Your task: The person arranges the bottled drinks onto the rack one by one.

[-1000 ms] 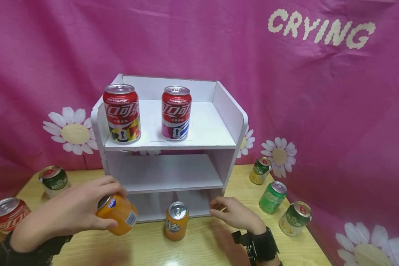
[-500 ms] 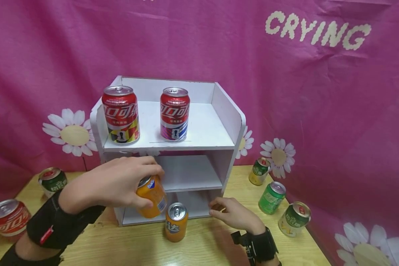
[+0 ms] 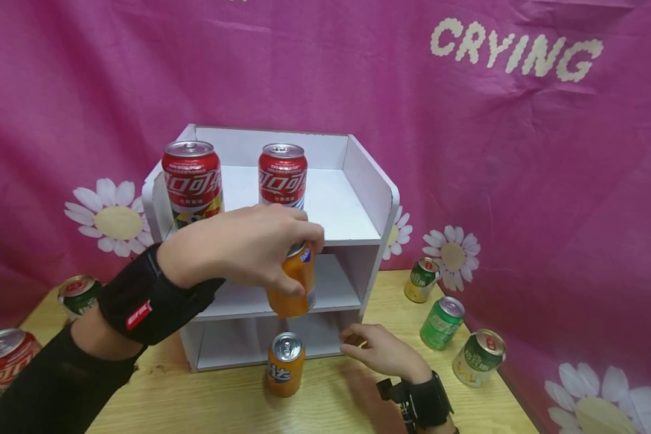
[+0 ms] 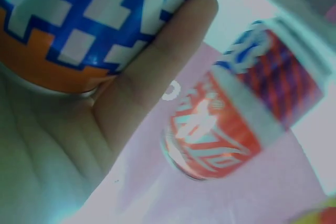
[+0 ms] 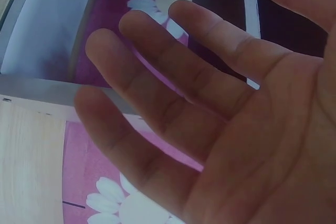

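Note:
My left hand (image 3: 244, 247) grips an orange soda can (image 3: 295, 283) near its top, thumb and fingers round it, in front of the white shelf's middle level (image 3: 336, 289). In the left wrist view the blue-lettered side of that orange can (image 4: 79, 30) lies against the fingers, with a red cola can (image 4: 226, 124) behind. A second orange soda can (image 3: 285, 367) stands upright on the table below the held one. Beside the shelf's lower right corner my right hand (image 3: 387, 352) rests with relaxed fingers; in the right wrist view its palm (image 5: 252, 145) holds nothing.
Two red cola cans stand on the top shelf, one at left (image 3: 192, 175) and one nearer the middle (image 3: 283, 172), partly behind my left hand. Green cans, such as one (image 3: 442, 323), stand on the wooden table (image 3: 217, 404) at right. Another cola can (image 3: 8, 358) stands at far left.
My left hand has carried the orange can right and upward, from the shelf's lower left to in front of its middle. The right hand has stayed in place.

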The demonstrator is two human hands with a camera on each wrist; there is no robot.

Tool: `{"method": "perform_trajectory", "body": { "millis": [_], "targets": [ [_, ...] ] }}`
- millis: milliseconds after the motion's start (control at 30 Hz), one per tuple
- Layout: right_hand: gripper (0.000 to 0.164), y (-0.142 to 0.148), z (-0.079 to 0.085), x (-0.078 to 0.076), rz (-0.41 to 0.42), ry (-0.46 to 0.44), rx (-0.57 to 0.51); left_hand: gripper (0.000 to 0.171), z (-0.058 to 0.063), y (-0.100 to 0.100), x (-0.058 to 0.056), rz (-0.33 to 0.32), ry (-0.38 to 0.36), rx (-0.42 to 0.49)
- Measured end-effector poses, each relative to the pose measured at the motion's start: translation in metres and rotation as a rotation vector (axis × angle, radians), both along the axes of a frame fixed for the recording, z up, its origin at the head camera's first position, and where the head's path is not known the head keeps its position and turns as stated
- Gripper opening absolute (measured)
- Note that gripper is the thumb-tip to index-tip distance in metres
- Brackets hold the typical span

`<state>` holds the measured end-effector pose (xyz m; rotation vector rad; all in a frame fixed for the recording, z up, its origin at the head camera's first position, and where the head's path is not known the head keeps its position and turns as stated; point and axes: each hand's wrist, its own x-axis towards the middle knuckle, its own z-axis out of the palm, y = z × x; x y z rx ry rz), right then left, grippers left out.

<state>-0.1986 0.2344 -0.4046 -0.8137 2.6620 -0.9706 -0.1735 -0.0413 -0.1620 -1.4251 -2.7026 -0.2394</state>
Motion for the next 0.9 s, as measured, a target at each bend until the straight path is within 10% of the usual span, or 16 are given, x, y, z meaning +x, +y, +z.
{"method": "perform_trajectory", "body": {
  "millis": [467, 900],
  "targets": [
    [0.025, 0.003, 0.000, -0.001, -0.009, -0.021, -0.011, 0.036, 0.052, 0.050, -0.018, 0.044, 0.087, -0.062],
    [0.019, 0.006, 0.001, 0.002, -0.024, 0.004, -0.005, 0.034, 0.056, 0.071, -0.031, 0.134, 0.050, -0.020]
  ]
}}
